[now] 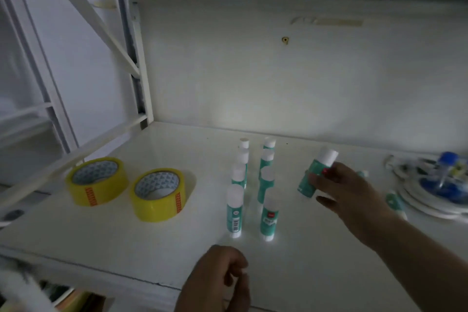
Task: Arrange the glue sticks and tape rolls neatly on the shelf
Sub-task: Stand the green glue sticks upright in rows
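Note:
Several teal glue sticks with white caps stand upright in two rows (253, 185) on the white shelf (126, 235). To the right of the rows, my right hand (347, 192) grips another teal glue stick (317, 172), tilted, just above the shelf. Two yellow tape rolls (97, 181) (158, 195) lie flat side by side at the left. My left hand (217, 278) hovers at the shelf's front edge, fingers loosely curled, holding nothing. One more glue stick (395, 204) lies on its side at the right.
A pile of white and blue items (435, 185) sits at the shelf's right end. The back wall (278, 78) stands right behind the rows. A white diagonal brace and upright frame (136, 63) bound the left side. Another shelf board hangs overhead.

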